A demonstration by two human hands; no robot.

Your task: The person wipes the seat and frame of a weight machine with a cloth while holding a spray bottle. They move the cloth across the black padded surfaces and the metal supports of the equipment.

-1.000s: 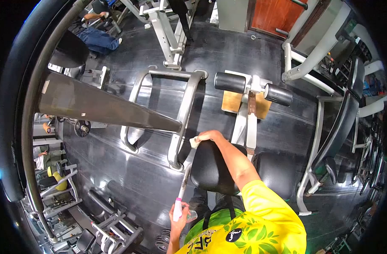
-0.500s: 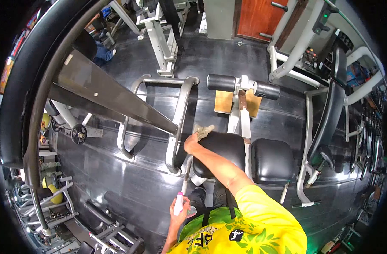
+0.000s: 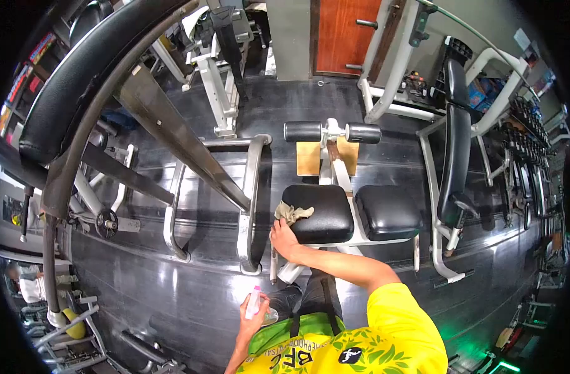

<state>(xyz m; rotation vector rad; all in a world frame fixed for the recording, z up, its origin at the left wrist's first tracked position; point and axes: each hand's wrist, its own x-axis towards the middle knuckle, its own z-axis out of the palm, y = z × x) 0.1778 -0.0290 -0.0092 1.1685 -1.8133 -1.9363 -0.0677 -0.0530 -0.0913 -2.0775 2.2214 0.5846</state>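
My right hand (image 3: 284, 239) is closed on a beige, crumpled cloth (image 3: 293, 214). The cloth lies against the left edge of a black padded seat (image 3: 325, 215). Close to my body, my left hand (image 3: 252, 319) grips a spray bottle (image 3: 253, 302) with a pink and white top; the fingers hide part of it. A second black pad (image 3: 389, 212) sits just right of the first, on the same white frame. Beyond them are two black foam rollers (image 3: 307, 131) on that machine.
A large machine with a grey beam (image 3: 179, 137) and silver base frame (image 3: 254, 199) stands at my left. An inclined bench (image 3: 454, 165) is on the right, with dumbbell racks (image 3: 523, 140) behind it. A red door (image 3: 347, 40) is at the back.
My right hand and the cloth have moved along the seat's left edge, toward me relative to the seat. The view has shifted. The bottle stays in my left hand.
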